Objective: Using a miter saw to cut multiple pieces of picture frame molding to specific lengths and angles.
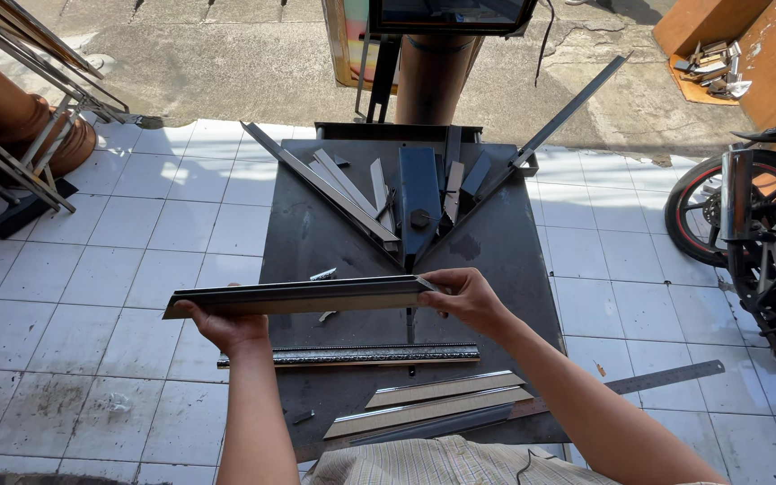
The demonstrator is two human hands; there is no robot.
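A long dark frame moulding strip [298,295] with mitred ends is held level above a dark metal work table [505,260]. My left hand [226,328] grips it from below near its left end. My right hand [464,296] pinches its right tip. Under the strip, on the table, lies another dark patterned moulding piece [352,356]. Closer to me rest two tan-backed mitred pieces [442,401]. At the table's far side stands a V-shaped mitre guide [410,211] with short offcuts around it.
A steel ruler [666,377] sticks out from the table's right edge over the white floor tiles. A motorcycle [756,224] is parked at the right. Metal racks [20,117] and clay pots stand at the far left. A post rises behind the table.
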